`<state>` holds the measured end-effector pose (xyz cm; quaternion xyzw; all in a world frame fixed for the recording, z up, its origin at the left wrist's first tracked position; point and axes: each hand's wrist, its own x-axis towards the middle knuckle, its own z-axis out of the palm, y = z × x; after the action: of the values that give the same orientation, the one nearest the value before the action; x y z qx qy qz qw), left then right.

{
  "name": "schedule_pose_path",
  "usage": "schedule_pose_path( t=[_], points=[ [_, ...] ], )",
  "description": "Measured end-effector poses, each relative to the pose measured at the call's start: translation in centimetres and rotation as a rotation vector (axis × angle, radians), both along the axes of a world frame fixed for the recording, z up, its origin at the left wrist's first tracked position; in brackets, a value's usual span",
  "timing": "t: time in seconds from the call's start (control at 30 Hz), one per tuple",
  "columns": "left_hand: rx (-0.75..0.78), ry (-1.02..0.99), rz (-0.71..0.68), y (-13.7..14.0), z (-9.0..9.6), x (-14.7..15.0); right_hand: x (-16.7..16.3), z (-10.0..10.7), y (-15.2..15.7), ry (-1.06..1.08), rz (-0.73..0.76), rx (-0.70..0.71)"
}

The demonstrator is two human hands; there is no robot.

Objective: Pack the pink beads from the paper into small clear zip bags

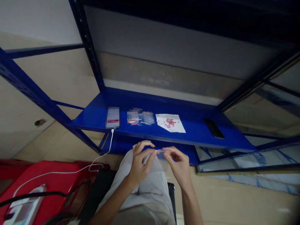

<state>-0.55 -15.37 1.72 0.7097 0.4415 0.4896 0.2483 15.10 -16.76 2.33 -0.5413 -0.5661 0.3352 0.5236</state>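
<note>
Between my two hands, above my lap, is a clear plastic zip bag (160,152). My left hand (142,159) pinches one side of its top edge, and my right hand (179,162) pinches the other side. Whether the bag's mouth is parted I cannot tell. On the blue shelf (197,137) beyond my hands lie small zip bags (148,118). One zip bag (134,118) there has pink and gold beads in it. To their right, loose pink beads and gold pieces (171,122) lie on a white paper sheet (179,126).
A phone with a lit, blurred screen (112,118) lies at the shelf's left, plugged into a white cable (110,147). A black phone (213,128) rests at the right. A red stool (53,172) holding a white device (28,206) stands at lower left. Blue shelf posts (86,40) frame the space.
</note>
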Motion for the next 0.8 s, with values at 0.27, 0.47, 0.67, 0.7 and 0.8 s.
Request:
schedule_pose_path(
  t=[0.27, 0.47, 0.67, 0.7, 0.8],
  points=[
    [0.05, 0.078, -0.033, -5.3, 1.6, -3.0, -3.3, 1.3, -5.6, 0.109, 0.053, -0.032],
    [0.193, 0.157, 0.035, -7.2, 2.3, -4.6, -5.0, 2.2, -7.8, -0.02, 0.009, 0.009],
    [0.286, 0.185, 0.082, -8.0, 2.1, -5.4, -5.8, 3.0, -8.3, -0.076, -0.024, 0.043],
    [0.277, 0.175, 0.085, -8.0, 2.1, -5.4, -5.8, 3.1, -8.3, -0.068, -0.017, 0.047],
    [0.213, 0.126, 0.046, -7.8, 2.1, -5.6, -5.6, 3.1, -8.3, -0.032, 0.008, 0.049]
  ],
)
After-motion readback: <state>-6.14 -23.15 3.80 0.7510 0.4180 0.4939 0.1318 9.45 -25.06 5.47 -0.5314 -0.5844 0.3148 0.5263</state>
